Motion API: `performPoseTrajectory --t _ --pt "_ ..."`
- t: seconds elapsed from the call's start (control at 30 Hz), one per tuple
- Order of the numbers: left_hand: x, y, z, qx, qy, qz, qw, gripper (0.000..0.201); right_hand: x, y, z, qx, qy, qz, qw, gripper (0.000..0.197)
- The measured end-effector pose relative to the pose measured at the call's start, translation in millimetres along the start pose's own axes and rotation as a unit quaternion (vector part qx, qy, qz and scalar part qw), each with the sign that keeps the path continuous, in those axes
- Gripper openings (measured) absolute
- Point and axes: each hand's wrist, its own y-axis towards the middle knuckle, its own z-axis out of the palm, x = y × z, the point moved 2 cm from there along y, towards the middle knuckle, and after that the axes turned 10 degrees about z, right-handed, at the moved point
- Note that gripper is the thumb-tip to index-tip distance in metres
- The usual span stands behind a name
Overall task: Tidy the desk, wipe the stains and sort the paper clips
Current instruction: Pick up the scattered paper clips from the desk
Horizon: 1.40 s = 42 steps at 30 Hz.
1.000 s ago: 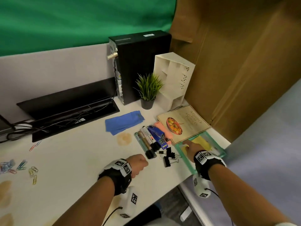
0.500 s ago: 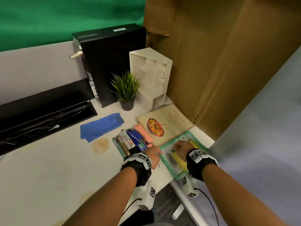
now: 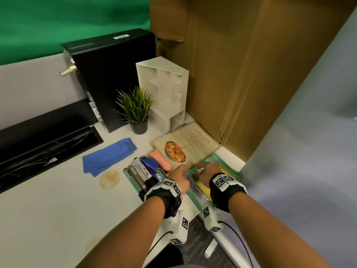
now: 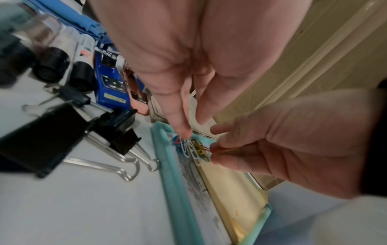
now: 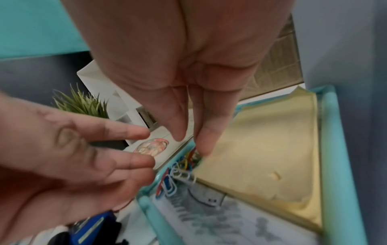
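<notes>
1. The white desk carries a black computer case, a white organizer and a potted plant along its back edge.
2. A cookbook lies near the right corner, its near edge overlapping a teal tray at the desk's front edge.
3. A blue cloth lies left of a row of markers and a blue stapler; a brown stain sits just in front of the cloth.
4. Black binder clips lie beside the tray's left rim.
5. Both hands meet over the tray's far corner, where colored paper clips are piled next to a yellow sheet.
6. The left hand has its fingers straight, tips touching the pile.
7. The right hand pinches a red clip at the pile's edge.
</notes>
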Motion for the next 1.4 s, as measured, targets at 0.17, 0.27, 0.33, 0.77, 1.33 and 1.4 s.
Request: performPoseTrajectory --t 0.17,0.27,0.33,0.77,1.33,1.4 --pt "11.3 -16.6 -18.4 0.028 -0.002 -0.002 1.0 0.031 0.0 -9.5 -7.1 -0.019 0.049 0.003 0.999 0.037" --pt "26.2 -36.9 -41.3 0.068 0.061 -0.025 0.996 0.015 20.5 -20.6 1.1 -0.026 0.028 -0.042 0.998 0.02" --pt "42.1 -54.7 -61.1 0.093 0.106 -0.044 0.989 0.016 43.3 -30.5 14.4 -0.014 0.011 -0.084 0.996 0.01" --pt "205.7 -256.1 -223.0 -0.039 0.161 -0.292 0.942 0.044 218.7 -155.7 222.7 0.212 -0.283 -0.291 0.889 0.033" --pt "393.9 -496.5 -381.0 -0.301 0.235 -0.4 0.833 0.034 295.9 -323.7 391.4 0.263 -0.321 -0.396 0.819 0.022" --pt "401.8 -498.8 -398.3 -0.311 0.24 -0.392 0.832 0.041 292.1 -326.4 396.2 0.265 -0.312 -0.388 0.826 0.022"
